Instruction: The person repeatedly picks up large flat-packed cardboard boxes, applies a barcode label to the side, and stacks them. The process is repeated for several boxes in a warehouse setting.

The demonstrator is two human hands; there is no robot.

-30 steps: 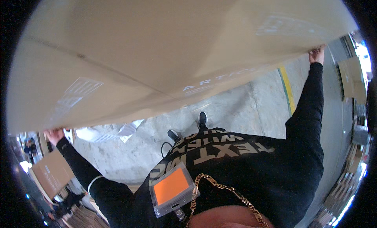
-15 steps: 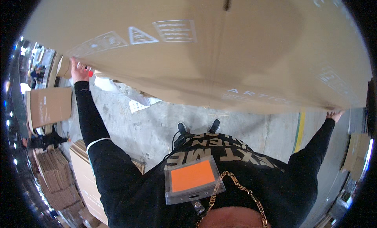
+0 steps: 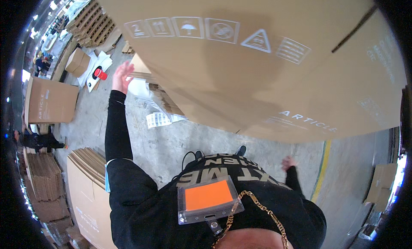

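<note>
Beside the big cardboard box [image 3: 257,64], the left hand [image 3: 122,76] is raised with fingers spread, released, near the box's edge. The right hand [image 3: 288,163] hangs open beneath it, apart. Flattened cartons [image 3: 90,163] lie below the left arm.

I read this location as a warehouse or packing floor. Indicators: a bare concrete floor [image 3: 171,141] with a yellow painted lane line [image 3: 322,163], stacks of flattened cardboard [image 3: 43,180], stacked wooden pallets [image 3: 92,21], and a large corrugated carton [image 3: 266,64] printed with handling symbols.
</note>
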